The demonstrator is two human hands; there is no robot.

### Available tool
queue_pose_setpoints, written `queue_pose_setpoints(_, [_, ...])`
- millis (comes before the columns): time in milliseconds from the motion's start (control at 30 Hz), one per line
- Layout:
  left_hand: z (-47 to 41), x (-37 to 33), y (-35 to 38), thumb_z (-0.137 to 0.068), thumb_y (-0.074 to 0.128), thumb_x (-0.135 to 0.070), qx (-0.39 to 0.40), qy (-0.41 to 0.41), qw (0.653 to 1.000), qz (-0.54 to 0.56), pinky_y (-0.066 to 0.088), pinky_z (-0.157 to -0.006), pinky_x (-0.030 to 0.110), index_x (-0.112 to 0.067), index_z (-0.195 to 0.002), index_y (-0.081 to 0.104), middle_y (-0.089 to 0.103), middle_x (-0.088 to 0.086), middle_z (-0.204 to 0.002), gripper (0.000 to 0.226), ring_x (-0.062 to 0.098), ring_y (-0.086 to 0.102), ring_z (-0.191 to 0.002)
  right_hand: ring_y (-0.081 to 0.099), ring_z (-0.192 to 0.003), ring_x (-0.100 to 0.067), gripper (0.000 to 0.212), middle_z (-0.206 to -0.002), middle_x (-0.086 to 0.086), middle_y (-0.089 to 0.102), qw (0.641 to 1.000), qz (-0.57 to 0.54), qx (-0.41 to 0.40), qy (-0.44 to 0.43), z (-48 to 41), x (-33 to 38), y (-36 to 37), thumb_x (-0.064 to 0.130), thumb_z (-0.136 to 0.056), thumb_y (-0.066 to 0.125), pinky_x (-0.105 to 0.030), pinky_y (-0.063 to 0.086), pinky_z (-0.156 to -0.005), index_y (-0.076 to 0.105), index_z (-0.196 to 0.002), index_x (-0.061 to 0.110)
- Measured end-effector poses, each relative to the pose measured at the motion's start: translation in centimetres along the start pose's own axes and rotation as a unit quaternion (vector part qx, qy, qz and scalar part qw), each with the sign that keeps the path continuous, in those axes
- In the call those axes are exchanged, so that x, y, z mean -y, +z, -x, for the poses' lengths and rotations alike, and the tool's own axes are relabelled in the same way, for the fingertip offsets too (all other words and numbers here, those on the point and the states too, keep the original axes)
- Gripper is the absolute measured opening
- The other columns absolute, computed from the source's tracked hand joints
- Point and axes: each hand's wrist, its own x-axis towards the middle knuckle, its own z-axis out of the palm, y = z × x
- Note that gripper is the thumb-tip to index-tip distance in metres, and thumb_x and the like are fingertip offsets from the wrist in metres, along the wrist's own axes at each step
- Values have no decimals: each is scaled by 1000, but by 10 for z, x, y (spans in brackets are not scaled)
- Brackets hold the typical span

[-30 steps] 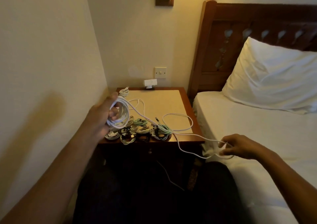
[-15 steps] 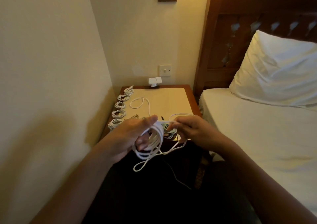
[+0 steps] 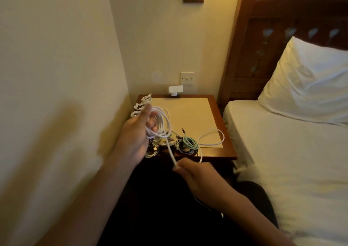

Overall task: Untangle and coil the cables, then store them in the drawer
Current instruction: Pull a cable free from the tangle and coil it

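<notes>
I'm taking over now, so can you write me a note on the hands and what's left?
Left hand holds the white cable wound in loops round its fingers. Right hand pinches its free strand, pulled taut.
A loose loop of it lies on the nightstand.
Done: coiled cables sit along the front and left edges.
Left: finish this coil, then store all in the drawer, not in view.
</notes>
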Motion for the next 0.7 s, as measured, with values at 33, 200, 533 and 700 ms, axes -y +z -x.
queue_pose_setpoints(33, [1,7,5,-96,61,-40,0,11,999,-52,43,-71,30,-4,-95,64,56,-3,-63,36,12,51,-62,59,-68,-4,19,-84,11,63,999,25,41,-13,1,16,2,38,-107,49,-21,46,-62,62,-121,32])
queue_pose_setpoints(200, [15,32,10,-102,58,-36,58,79,936,-338,53,-69,33,-5,-103,64,70,8,-80,31,15,63,-69,59,-69,-17,17,-79,1,65,976,197,-8,-91,-7,67,-37,35,-103,54,-34,47,-66,59,-91,24])
queue_pose_setpoints(533, [42,7,-13,-94,49,-67,316,-11,889,-332,43,-63,26,-23,-68,66,53,4,-56,54,14,47,-53,67,-74,-15,13,-80,7,73,994,65,-53,-68,-52,28,-107,43,-91,72,-41,55,-69,77,-93,31])
queue_pose_setpoints(700, [26,-5,-26,-77,75,-33,224,-4,969,-99,49,-61,26,-13,-67,66,53,3,-54,24,15,52,-51,58,-64,-15,25,-74,12,66,997,36,-75,-3,-45,-22,-87,46,-104,49,-42,53,-64,71,-98,37])
